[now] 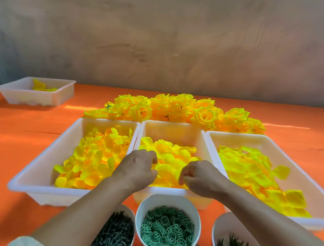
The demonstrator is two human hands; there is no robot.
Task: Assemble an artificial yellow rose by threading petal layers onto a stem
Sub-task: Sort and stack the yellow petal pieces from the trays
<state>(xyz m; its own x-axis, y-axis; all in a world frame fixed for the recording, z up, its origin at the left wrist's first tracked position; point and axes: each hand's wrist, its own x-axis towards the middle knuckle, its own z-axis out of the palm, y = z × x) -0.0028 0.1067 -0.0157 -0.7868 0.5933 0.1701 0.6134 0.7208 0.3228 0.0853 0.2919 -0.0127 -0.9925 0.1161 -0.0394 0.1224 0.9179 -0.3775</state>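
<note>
Where the head view looks down on the orange bench point(21, 131), both hands hang over the middle tray point(173, 131), close together but not touching. The left hand point(140, 167) has its fingers curled down into the heap of petal layers point(173, 160) at the tray's left side. The right hand point(199, 177) has thumb and fingers bunched over the near right of the same heap. Whether either pinches a layer I cannot tell: the fingertips are turned away or lost against the yellow. No stem shows in either hand; the dark stems point(113, 235) lie heaped at the near edge, beside the green rings point(166, 232). The layers look like thin fabric, nearly weightless, limp and apt to cling in twos. One is probably best pinched by a single lobe edge and peeled off, leaving the centre free for the stem. Any centre holes are too small to make out, and the stems run off the frame's lower edge.
</note>
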